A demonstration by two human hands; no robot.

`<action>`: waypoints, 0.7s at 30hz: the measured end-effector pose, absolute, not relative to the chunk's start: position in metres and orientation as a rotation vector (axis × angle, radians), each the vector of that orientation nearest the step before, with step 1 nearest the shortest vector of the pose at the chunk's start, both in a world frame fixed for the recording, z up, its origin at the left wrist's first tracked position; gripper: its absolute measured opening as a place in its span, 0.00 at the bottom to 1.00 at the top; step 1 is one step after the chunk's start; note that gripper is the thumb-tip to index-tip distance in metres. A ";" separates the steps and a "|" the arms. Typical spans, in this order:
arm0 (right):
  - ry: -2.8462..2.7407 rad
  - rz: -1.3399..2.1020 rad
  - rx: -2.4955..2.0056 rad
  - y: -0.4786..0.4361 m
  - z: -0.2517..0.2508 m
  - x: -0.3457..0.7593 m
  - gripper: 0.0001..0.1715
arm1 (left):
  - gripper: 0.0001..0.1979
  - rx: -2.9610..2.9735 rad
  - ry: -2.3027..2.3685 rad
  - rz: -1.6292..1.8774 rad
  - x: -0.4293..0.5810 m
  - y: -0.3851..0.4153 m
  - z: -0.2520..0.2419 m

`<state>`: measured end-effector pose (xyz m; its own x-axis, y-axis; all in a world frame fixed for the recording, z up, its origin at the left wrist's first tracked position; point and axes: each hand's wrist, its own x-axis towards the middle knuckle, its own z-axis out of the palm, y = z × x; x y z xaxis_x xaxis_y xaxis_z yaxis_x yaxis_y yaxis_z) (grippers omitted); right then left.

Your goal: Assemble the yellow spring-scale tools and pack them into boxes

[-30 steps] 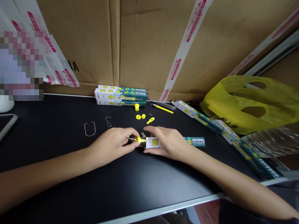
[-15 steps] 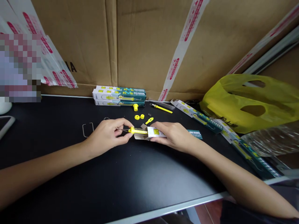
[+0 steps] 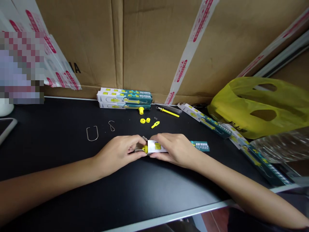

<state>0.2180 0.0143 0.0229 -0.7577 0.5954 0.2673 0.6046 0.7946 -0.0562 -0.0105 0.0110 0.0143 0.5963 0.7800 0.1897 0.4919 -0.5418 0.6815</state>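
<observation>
My right hand (image 3: 178, 149) is wrapped round a small white and green cardboard box (image 3: 201, 146), with the box's open end facing left. At that end, my left hand (image 3: 127, 149) pinches the yellow end of a spring scale (image 3: 145, 149) between thumb and fingers. Most of the scale is hidden inside the box; its metal wire loop pokes back under my left palm. One flap of the box sticks up by my left fingertips. Beyond my hands lie a yellow clip-like piece (image 3: 155, 124), two yellow ring-shaped parts (image 3: 143, 120) and a yellow cap (image 3: 141, 111).
A bent wire loop (image 3: 92, 133) and a wire hook (image 3: 111, 126) lie to the left. Stacked boxes (image 3: 124, 98) stand at the back, near a yellow rod (image 3: 170, 112) and a small spring (image 3: 155, 118). More boxes (image 3: 205, 120) and a yellow plastic bag (image 3: 260, 106) are on the right.
The spring scale has slid rightward into the box, so only its yellow end and wire show. Both hands have come closer together and nearer to me, uncovering the wire hook.
</observation>
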 end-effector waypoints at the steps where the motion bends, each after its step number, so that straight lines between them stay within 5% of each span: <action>1: -2.714 -0.057 -0.925 0.014 0.023 0.217 0.27 | 0.06 2.246 1.003 0.650 -0.010 0.010 0.014; 7: -2.656 -0.146 -1.004 0.022 0.026 0.224 0.26 | 0.15 2.070 0.979 0.747 -0.013 0.015 0.015; 12: -2.654 -0.152 -1.044 0.029 0.027 0.233 0.27 | 0.05 2.087 1.011 0.783 -0.016 0.025 0.018; 21: -2.698 -0.076 -0.964 0.021 0.023 0.227 0.25 | 0.05 2.331 0.981 0.930 -0.019 0.018 0.024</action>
